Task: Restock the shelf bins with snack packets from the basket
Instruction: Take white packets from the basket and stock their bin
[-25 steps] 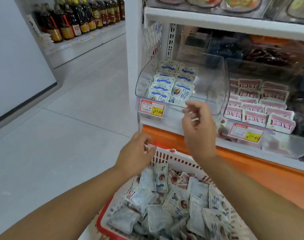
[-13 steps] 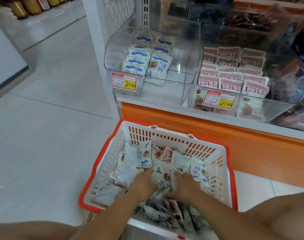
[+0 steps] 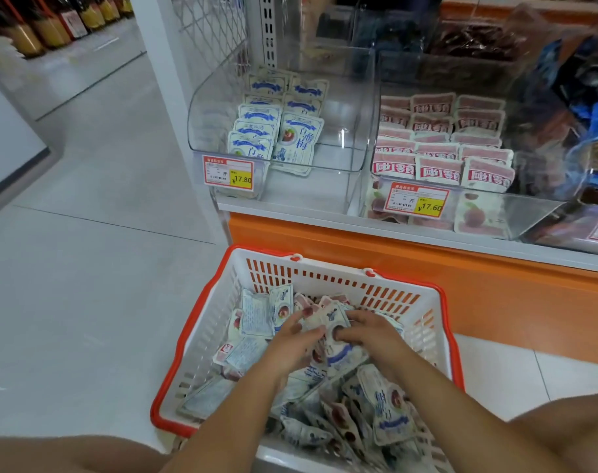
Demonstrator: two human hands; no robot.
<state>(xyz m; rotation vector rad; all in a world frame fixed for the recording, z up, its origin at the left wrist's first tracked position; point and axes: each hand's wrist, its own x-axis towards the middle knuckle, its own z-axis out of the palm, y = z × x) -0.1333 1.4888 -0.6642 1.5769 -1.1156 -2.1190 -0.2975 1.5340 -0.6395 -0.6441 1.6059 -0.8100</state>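
Note:
A white basket with a red rim [image 3: 188,336] stands on the floor below the shelf, heaped with small white-and-blue snack packets [image 3: 388,418]. Both hands are down in the heap. My left hand [image 3: 292,339] and my right hand [image 3: 369,332] meet at the middle and pinch one white-and-blue packet [image 3: 333,319] between their fingers. Above, a clear shelf bin [image 3: 280,162] holds two rows of the same white-and-blue packets [image 3: 273,124] on its left side; its right side is bare.
Right of that bin a second clear bin [image 3: 529,213] is full of pink-and-white packets [image 3: 441,138]. Price tags [image 3: 228,174] hang on the bin fronts. An orange panel [image 3: 495,302] runs under the shelf. Bottles [image 3: 52,25] line a far shelf; grey floor lies left.
A second ago my right hand was up at the left bin; both hands have since dropped into the basket and closed on a packet. The view has tilted down.

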